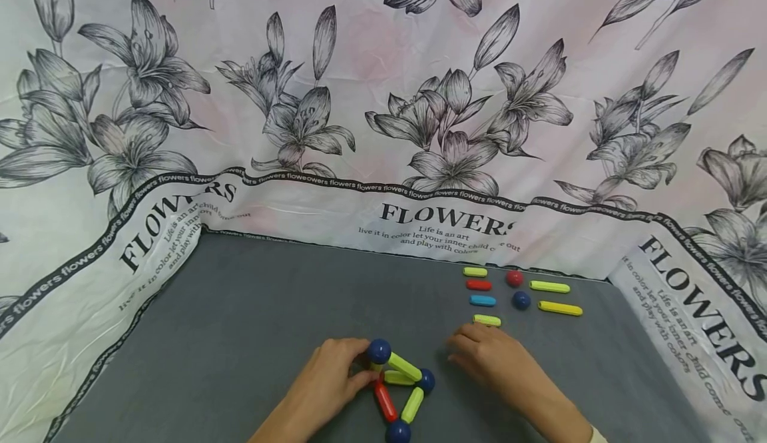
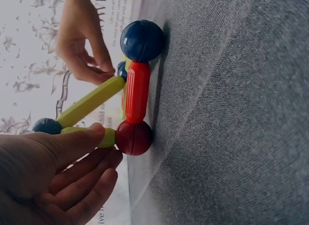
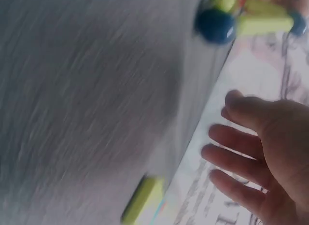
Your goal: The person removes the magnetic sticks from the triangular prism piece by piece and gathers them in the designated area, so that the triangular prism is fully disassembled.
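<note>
My left hand (image 1: 326, 378) pinches an upright yellow-green rod (image 2: 109, 138) of a ball-and-rod building toy. This rod stands on a red ball (image 2: 134, 138) and carries a blue ball (image 1: 379, 351) on top. At its foot, a red rod (image 1: 385, 402) and two yellow-green rods form a triangle, with a blue ball (image 1: 398, 432) at the near corner and another blue ball (image 1: 425, 380) at the right. A slanting yellow-green rod (image 1: 404, 366) joins the top ball to the right one. Holding nothing, my right hand (image 1: 500, 366) hovers beside a loose yellow-green rod (image 1: 487, 320), fingers slightly bent.
Loose pieces lie at the back right of the grey cloth: a short red rod (image 1: 479, 285), a light blue rod (image 1: 482, 301), a red ball (image 1: 514, 278), a blue ball (image 1: 521, 300) and several yellowish rods (image 1: 560, 308). A flower-printed curtain (image 1: 335, 210) borders the back and sides.
</note>
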A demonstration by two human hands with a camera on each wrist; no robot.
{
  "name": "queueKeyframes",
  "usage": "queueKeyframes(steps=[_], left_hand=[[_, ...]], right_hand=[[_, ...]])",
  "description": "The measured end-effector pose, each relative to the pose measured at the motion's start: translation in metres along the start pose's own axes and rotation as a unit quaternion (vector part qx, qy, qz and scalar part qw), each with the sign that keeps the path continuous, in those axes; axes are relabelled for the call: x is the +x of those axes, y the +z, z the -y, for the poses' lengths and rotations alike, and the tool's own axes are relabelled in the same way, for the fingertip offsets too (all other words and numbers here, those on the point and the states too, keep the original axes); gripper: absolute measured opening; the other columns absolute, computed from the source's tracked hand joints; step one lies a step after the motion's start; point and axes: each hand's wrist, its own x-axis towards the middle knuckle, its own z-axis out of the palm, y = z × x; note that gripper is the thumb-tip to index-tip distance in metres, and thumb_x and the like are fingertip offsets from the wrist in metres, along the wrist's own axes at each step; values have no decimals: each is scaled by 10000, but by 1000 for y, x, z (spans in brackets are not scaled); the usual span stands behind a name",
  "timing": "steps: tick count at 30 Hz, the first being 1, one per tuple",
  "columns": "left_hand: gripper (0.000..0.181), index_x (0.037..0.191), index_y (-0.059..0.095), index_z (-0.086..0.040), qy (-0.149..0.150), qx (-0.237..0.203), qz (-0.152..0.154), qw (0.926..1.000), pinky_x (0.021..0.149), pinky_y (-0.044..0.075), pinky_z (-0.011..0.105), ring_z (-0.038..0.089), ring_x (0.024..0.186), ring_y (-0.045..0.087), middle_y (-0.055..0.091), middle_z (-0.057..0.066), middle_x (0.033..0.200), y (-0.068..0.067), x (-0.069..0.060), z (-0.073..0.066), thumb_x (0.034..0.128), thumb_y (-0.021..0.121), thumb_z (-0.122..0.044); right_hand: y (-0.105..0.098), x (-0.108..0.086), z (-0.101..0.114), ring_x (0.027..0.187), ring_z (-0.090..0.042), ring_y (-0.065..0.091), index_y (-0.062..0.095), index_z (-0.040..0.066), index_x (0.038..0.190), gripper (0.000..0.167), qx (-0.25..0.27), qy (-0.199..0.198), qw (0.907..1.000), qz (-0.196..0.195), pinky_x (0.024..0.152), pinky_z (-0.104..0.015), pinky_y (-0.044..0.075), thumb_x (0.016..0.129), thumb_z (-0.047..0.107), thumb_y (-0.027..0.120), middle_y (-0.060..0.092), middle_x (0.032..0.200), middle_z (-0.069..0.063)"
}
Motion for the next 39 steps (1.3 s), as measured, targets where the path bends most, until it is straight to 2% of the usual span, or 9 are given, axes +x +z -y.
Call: queueKeyframes(steps=[2, 6, 11, 20, 24, 26, 32, 36, 39], left_hand=[[154, 999, 783, -186, 63, 57, -77, 9999, 666, 522, 242, -13, 761, 621, 762, -82, 928, 1, 1, 0, 882, 883, -192], [163, 1017, 783, -199, 76, 70, -162, 9998, 709, 561, 263, 13, 833, 683, 764, -75, 958, 4, 0, 0, 885, 878, -199], [127, 986, 742, -209, -19, -50, -161, 9999, 608, 504, 230, -34, 687, 595, 663, -146, 797, 10, 0, 1, 921, 851, -209], [294, 1122, 669, -141, -461, -554, 636, 9954, 539, 474, 242, 2, 602, 575, 617, -136, 750, 23, -3, 5, 932, 842, -283], [385, 1183, 661, -140, -523, -503, 664, 9951, 543, 473, 244, 0, 602, 566, 618, -128, 796, 27, -5, 2, 899, 873, -289], [389, 1184, 660, -154, -507, -471, 673, 9953, 549, 473, 242, -6, 607, 564, 620, -126, 821, 30, -5, 1, 893, 876, -295], [348, 1203, 679, -154, -320, -448, 660, 9963, 545, 480, 238, -12, 614, 566, 636, -107, 870, 35, -3, 1, 914, 853, -240], [348, 1241, 694, -129, -199, -652, 719, 9951, 558, 490, 234, -11, 639, 575, 641, -88, 896, 36, -2, -2, 927, 833, -187], [348, 1255, 695, -120, -168, -882, 826, 9925, 574, 500, 232, -4, 651, 582, 638, -79, 898, 38, -1, -4, 935, 822, -166]], right_hand=[[-1, 2, 10, 923, -68, 682, 775, 171, 1165, 284, 399, 32, 9980, 497, 773, -308, 593, 906, 248, 864, 705, 1036, 86], [1, 0, 28, 924, -21, 668, 745, 195, 1259, 312, 1166, 415, 9833, 1334, 763, -294, 585, 969, 296, 798, 710, 1040, 116], [3, -5, 40, 874, 10, 638, 758, 213, 1211, 276, 1442, 784, 9742, 1547, 741, -296, 575, 960, 316, 807, 702, 1004, 144], [-4, -6, 50, 791, 49, 566, 749, 253, 1077, 222, 1763, 839, 9615, 1933, 689, -284, 542, 962, 441, 779, 646, 930, 204], [-12, -5, 55, 741, 63, 533, 752, 272, 1001, 209, 1876, 681, 9626, 1832, 648, -252, 511, 995, 479, 726, 609, 868, 229], [-19, -4, 58, 751, 59, 567, 753, 260, 1012, 186, 1794, 650, 9702, 1493, 646, -242, 521, 1013, 443, 719, 634, 876, 222], [-35, 12, 67, 878, -28, 685, 685, 273, 1285, 318, 968, 740, 9924, 168, 680, -270, 561, 1022, 451, 709, 711, 1021, 145], [-34, 26, 73, 869, -52, 694, 644, 279, 1396, 476, 539, 514, 9967, -337, 643, -258, 546, 1000, 538, 701, 725, 1048, 110], [-33, 33, 78, 839, -79, 706, 667, 244, 1366, 502, 166, 407, 9983, -387, 614, -260, 540, 976, 556, 724, 737, 1038, 86]])
